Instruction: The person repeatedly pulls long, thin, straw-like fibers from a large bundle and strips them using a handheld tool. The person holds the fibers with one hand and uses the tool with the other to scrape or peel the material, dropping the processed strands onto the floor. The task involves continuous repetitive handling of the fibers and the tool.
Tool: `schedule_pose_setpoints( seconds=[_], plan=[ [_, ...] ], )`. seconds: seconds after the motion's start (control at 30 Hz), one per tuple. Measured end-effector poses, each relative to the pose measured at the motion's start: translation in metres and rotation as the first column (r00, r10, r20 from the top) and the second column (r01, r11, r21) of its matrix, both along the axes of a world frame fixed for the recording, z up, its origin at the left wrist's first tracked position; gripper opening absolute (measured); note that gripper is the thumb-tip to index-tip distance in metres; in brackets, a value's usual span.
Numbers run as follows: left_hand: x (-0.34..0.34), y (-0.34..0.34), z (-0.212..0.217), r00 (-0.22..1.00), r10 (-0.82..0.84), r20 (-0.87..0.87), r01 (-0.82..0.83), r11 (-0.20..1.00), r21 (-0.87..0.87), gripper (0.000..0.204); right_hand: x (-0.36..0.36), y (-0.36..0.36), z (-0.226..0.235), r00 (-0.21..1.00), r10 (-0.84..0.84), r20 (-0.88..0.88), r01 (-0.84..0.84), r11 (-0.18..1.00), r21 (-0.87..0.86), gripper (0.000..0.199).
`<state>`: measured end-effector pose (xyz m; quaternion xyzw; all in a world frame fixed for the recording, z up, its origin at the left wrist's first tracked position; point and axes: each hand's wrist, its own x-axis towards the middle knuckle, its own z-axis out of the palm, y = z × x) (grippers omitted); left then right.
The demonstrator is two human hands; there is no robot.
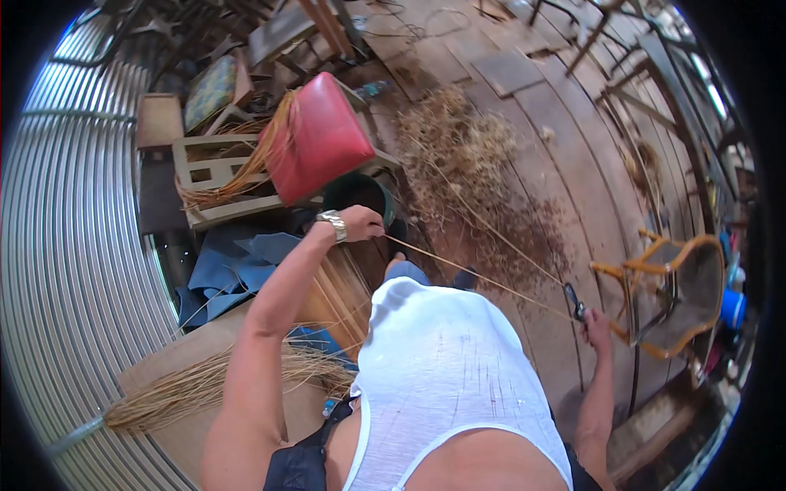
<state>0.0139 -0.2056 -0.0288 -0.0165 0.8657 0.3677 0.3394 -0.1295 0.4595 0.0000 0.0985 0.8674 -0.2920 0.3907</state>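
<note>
My left hand (360,222), with a metal watch at the wrist, is closed in a pinch on the end of a thin tan cane strand (458,266). That strand runs taut across my front to my right hand (598,329), held low and out to the right. My right hand is closed around a small dark hand tool (572,299) with a pale metal part; its exact kind is too small to make out. From the tool a further length of strand stretches back toward the far floor. Beneath my left hand stands a dark green bucket (360,190).
A pile of curly shavings (458,139) covers the plank floor ahead. A red cushion (318,137) stands left, loose strands draped beside it. A cane bundle (205,385) lies near my left arm, below blue sheets (229,274). An orange-framed chair (675,286) stands right.
</note>
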Motion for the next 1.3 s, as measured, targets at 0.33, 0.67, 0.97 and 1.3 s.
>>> schedule_pose_setpoints(
  seconds=[0.33, 0.67, 0.97, 1.3],
  plan=[
    [-0.041, 0.041, 0.025, 0.987, -0.023, 0.159, 0.023, 1.0, -0.001, 0.025, -0.005, 0.045, 0.034, 0.984, -0.18, -0.015, 0.178, 0.98, -0.084, 0.023],
    [-0.072, 0.023, 0.021, 0.981, -0.008, 0.193, -0.003, 0.998, 0.06, 0.026, 0.015, 0.039, 0.052, 0.964, -0.259, -0.051, 0.252, 0.961, -0.111, 0.022],
    [-0.069, -0.028, -0.025, 0.777, 0.533, -0.335, -0.612, 0.765, -0.201, 0.039, 0.025, 0.009, 0.058, 0.88, -0.476, -0.003, 0.47, 0.87, -0.145, 0.018],
    [-0.057, 0.263, -0.034, 0.951, 0.096, -0.294, 0.124, 0.753, 0.647, 0.078, 0.038, -0.236, 0.011, 0.476, -0.54, 0.694, 0.84, 0.046, -0.541, 0.025]
  ],
)
